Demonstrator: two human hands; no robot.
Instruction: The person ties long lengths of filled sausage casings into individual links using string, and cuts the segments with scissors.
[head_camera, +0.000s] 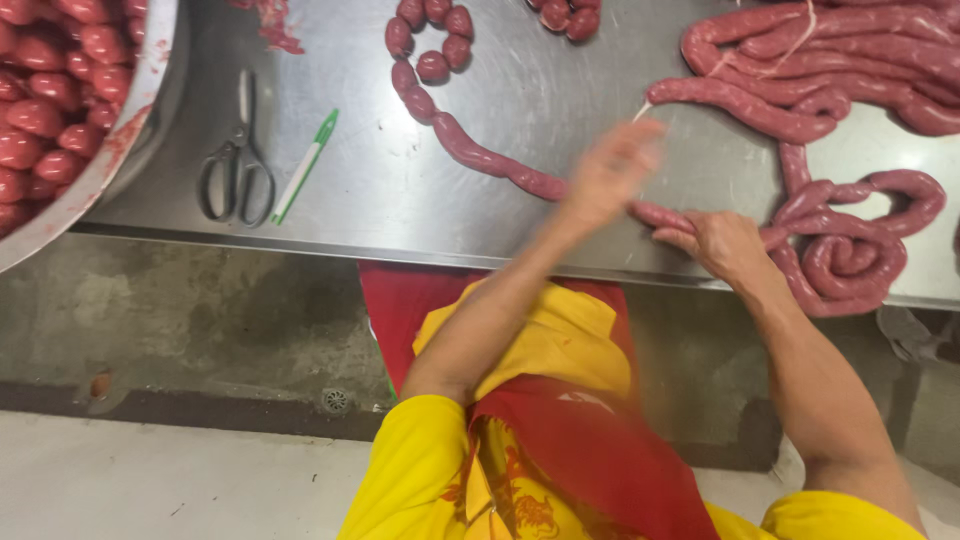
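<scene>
Motion blurs the left hand (612, 170) at frame centre, fingers indistinct. The sausage rope (500, 160) vanishes beneath it. The bowl (140, 90), upper left, and coiled sausages (820, 60), upper right, run off the edges.

I see a long pink sausage rope (500, 165) lying on the steel surface (360, 190), its far end tied into small round links, its near end coiled at right.

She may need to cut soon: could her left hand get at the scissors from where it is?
Probably yes: the left hand is on the sausage rope, and only bare steel table and a green pen lie before the scissors.
</scene>
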